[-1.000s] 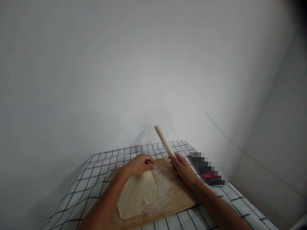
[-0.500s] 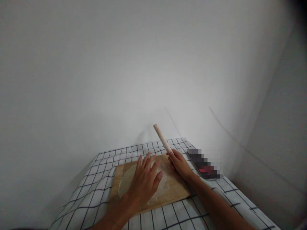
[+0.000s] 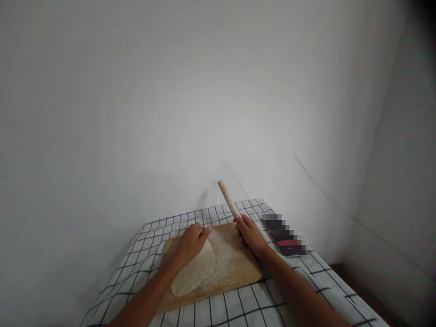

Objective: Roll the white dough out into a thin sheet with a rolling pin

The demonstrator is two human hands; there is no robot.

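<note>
Pale dough sheet lies on the left half of the wooden board; loose flour at board centre. Left hand curled above the board's far left part, at the sheet's far edge; whether it pinches dough: cannot tell. Right hand, at the board's far right, wraps the rolling pin, free end beyond the board. Risk: tearing or creasing, if dough sticks and gets tugged. Versus half a second ago: left fingers then splayed, now folded; pin still raised.
</note>
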